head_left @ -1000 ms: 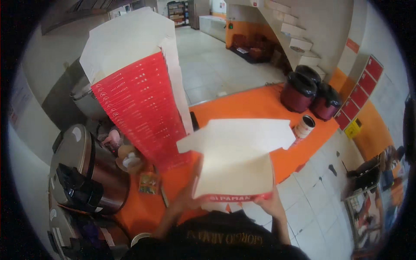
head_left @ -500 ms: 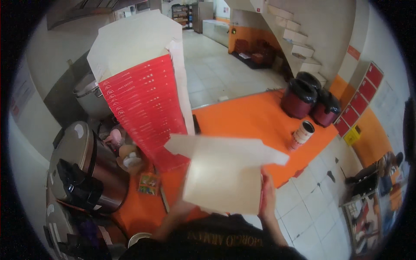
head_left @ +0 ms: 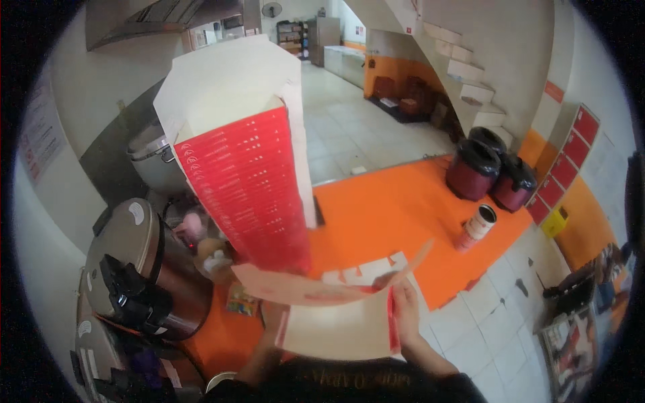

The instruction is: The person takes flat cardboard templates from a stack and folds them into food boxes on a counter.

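Between my two hands is a cardboard box [head_left: 338,333], pale inside with red side walls and a raised lid flap curving along its far side. My left hand [head_left: 270,324] grips its left wall; most of the fingers are hidden. At the right wall, my right hand [head_left: 406,306] is closed on the box, thumb side showing. Just beyond it, a white slotted cardboard edge [head_left: 363,270] shows over the orange table; whether it belongs to the same box I cannot tell. A tall stack of nested red boxes [head_left: 248,181] with white lids raised stands ahead to the left.
Large lidded cookers [head_left: 144,262] crowd the left side. On the orange table [head_left: 376,208] stand a stack of paper cups [head_left: 476,228] and several dark red cookers [head_left: 474,168] at the far right. A small colourful packet [head_left: 242,299] lies near my left arm.
The box has come lower and nearer my body, its lid flap tilting up and bending. Red side walls now show beside my hands. My view has shifted a little.
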`<action>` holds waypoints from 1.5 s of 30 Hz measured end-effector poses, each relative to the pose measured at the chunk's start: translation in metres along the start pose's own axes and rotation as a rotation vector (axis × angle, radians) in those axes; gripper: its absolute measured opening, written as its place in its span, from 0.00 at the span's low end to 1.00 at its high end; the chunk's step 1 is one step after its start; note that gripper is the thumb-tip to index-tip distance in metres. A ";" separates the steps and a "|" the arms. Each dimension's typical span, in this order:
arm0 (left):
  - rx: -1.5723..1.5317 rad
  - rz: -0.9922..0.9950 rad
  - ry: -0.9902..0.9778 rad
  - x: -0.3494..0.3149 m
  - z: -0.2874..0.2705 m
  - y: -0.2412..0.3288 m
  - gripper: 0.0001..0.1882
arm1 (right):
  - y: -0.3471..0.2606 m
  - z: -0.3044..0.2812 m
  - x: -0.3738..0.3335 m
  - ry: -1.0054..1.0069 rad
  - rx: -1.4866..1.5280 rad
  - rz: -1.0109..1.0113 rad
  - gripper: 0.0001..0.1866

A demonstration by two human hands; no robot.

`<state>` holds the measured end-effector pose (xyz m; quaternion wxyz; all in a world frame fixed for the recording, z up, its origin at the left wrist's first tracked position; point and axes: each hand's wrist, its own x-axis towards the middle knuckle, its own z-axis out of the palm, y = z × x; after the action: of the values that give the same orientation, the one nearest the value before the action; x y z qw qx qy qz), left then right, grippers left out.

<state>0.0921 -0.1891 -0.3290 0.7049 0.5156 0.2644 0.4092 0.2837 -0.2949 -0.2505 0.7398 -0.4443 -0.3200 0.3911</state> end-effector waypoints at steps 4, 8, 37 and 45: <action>-0.029 -0.022 0.062 0.004 -0.011 -0.002 0.34 | 0.009 0.004 0.015 -0.002 0.044 0.125 0.16; -0.044 -0.027 0.154 -0.001 -0.020 0.005 0.33 | 0.013 0.020 0.031 0.005 0.180 0.313 0.16; 0.814 0.473 0.384 0.138 -0.031 0.357 0.37 | -0.194 0.197 0.249 -0.639 -0.353 -0.293 0.39; 1.309 0.055 0.213 0.132 -0.026 0.391 0.43 | -0.175 0.225 0.261 -0.576 -0.272 -0.109 0.31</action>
<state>0.0224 -0.0114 0.0376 0.2055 0.8005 0.5136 0.2306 0.2782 -0.0302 0.0315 0.5726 -0.3921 -0.5889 0.4142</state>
